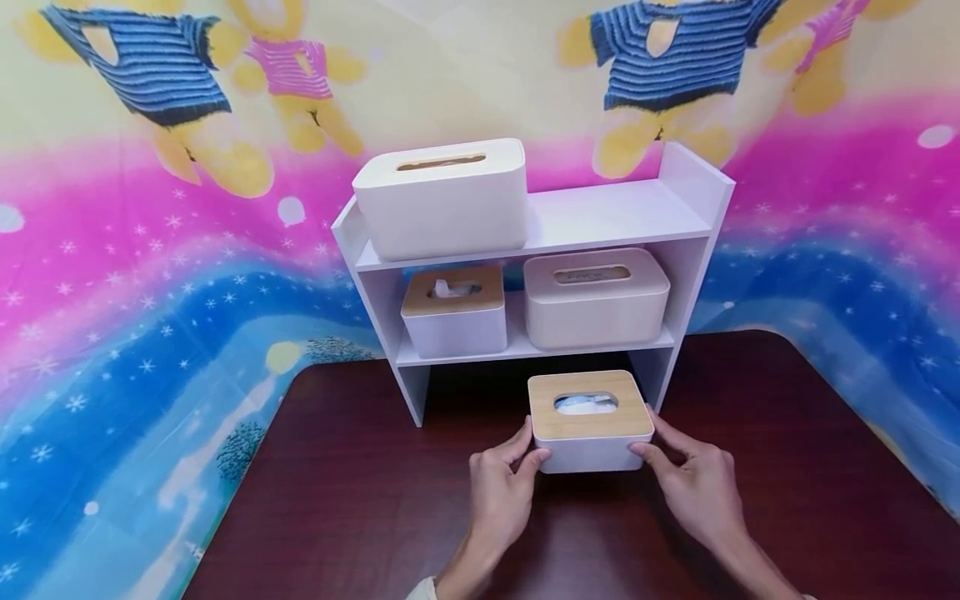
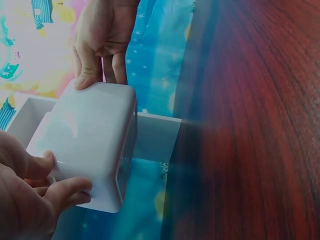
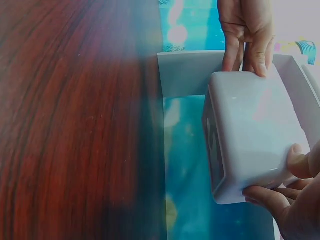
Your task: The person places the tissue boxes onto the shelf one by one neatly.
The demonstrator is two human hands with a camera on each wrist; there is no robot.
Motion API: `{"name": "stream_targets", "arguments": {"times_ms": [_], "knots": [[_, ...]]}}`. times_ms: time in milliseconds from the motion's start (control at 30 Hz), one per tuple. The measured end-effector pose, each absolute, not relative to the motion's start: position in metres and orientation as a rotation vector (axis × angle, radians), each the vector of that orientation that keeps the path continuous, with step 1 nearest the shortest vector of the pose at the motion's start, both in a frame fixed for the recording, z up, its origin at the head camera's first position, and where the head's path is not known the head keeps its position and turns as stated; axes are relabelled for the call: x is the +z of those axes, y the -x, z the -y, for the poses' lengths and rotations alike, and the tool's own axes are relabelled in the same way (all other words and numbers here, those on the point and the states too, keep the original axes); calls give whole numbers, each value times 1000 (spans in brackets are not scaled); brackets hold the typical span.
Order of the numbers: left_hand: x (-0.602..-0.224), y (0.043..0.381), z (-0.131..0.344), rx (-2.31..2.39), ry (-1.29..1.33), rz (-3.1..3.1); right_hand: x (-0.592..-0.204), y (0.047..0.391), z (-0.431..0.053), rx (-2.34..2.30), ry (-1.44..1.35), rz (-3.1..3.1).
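Note:
A tissue box (image 1: pixel 592 454) with a white body and a light wooden lid is held between both hands in front of the shelf. Its oval slot shows white and bluish tissue inside. My left hand (image 1: pixel 501 487) grips the box's left end, thumb at the front corner. At the opposite end, my right hand (image 1: pixel 699 490) grips it the same way. In the left wrist view the smooth white body (image 2: pixel 92 135) fills the space between the two hands. The right wrist view shows the white body (image 3: pixel 260 125) with fingers and thumbs on both ends.
A white two-tier shelf (image 1: pixel 618 208) stands at the back of the dark reddish table (image 1: pixel 360 500). A large white tissue box (image 1: pixel 450 208) sits on top. Below are a wooden-lidded box (image 1: pixel 457 333) and a cream box (image 1: pixel 596 312). A patterned cloth (image 1: pixel 465 75) hangs behind.

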State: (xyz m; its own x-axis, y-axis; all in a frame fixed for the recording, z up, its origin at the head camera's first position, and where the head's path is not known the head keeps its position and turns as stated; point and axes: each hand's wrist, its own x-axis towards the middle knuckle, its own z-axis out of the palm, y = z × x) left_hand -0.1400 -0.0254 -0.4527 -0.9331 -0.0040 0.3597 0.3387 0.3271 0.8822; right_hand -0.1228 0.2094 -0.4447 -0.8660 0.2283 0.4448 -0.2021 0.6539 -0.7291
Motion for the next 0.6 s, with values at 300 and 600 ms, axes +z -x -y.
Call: {"name": "stream_targets", "arguments": {"times_ms": [300,600], "knots": [[-450,141,30,-1642,266,2254,-444,125,-200,1138,47,2324],[-445,139,29,-1619,288,2211,-438,124,-201,1109,28,2299]]}}
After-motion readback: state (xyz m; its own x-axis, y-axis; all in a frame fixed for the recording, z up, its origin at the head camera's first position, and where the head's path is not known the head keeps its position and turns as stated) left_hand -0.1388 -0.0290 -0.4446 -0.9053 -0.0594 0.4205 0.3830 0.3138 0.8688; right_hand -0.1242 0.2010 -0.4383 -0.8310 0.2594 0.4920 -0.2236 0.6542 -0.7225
